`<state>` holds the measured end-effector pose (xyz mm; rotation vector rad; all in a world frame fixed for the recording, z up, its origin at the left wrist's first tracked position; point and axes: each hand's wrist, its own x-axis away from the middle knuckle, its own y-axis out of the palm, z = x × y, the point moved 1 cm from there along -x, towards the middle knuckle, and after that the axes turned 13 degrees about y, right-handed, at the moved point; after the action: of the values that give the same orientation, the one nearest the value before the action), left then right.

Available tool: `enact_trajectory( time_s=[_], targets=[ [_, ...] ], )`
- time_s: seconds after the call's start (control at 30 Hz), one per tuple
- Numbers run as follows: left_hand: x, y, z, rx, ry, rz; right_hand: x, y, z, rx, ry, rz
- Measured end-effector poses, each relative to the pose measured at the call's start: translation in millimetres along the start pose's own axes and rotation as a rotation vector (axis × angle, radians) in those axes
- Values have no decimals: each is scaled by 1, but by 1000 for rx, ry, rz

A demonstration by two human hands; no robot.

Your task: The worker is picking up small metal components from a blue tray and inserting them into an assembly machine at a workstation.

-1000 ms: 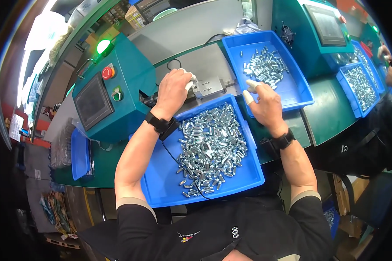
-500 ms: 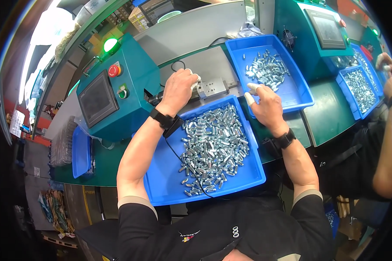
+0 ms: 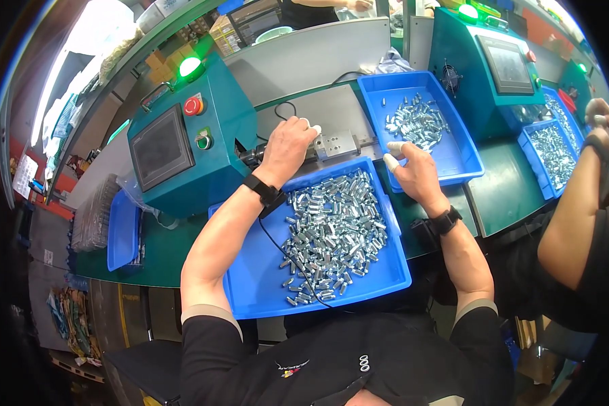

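My left hand (image 3: 289, 147) is closed in a pinch at the left end of a metal fixture block (image 3: 337, 145). White covers sit on its fingertips, and whatever they grip is hidden. My right hand (image 3: 418, 174) hangs over the near left edge of a blue tray (image 3: 461, 157), its covered thumb and forefinger stretched out and apart, with nothing visible between them. In that tray lies a loose heap of small silver metal fittings (image 3: 416, 123). Below my hands, a larger blue tray (image 3: 254, 287) holds a big pile of similar fittings (image 3: 335, 233).
A teal machine (image 3: 216, 118) with a screen and red button stands left of the fixture; another teal machine (image 3: 472, 61) is at the right. A thin cable (image 3: 281, 247) crosses the large tray. A co-worker's arm (image 3: 575, 223) is at the far right beside more filled trays (image 3: 555, 157).
The view has shifted, so the machines and fixture appear lower. My left hand stays pinched by the fixture, and my right hand remains near the tray edge. The co-worker's arm has moved inward.
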<state>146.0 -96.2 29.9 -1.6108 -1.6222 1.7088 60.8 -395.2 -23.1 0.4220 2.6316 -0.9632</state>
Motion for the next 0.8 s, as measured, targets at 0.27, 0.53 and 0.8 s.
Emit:
enact_trajectory(
  time_s=[0.27, 0.53, 0.8],
  targets=[
    [4, 1, 4, -30, -12, -20, -5, -2, -13, -85, 88, -57],
    [24, -29, 23, -7, -12, 136, -10, 27, -52, -296, 246, -384],
    [129, -66, 62, 383, -377, -23, -24, 68, -74, -669, 257, -722]
  ],
)
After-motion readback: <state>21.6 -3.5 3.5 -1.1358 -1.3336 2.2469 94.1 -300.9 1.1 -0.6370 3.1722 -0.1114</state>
